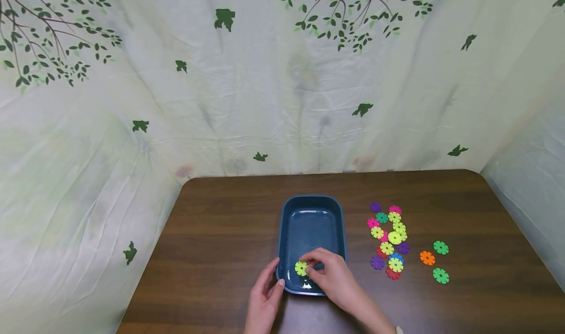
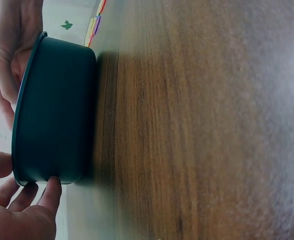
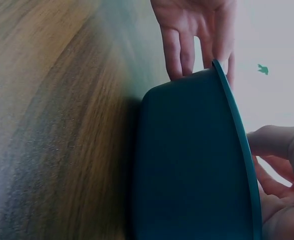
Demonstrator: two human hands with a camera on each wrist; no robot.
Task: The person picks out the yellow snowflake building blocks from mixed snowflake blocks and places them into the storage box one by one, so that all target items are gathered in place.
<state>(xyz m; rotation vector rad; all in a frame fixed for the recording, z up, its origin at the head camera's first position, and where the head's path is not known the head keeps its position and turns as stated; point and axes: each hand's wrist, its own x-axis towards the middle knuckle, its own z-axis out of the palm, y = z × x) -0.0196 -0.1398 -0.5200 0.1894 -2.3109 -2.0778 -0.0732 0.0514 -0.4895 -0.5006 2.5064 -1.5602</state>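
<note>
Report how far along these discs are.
Done: the tray stands on the table, left hand touching it; no loose disc shows inside, though the right hand hides part. In hand: the right hand pinches a yellow disc over the tray. Left, apparently: the cluster of discs right of the tray, plus two green discs and an orange disc further right.

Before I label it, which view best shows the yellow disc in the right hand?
The head view: it looks into the tray, where the right hand pinches the yellow disc. Neither wrist view shows it.
</note>
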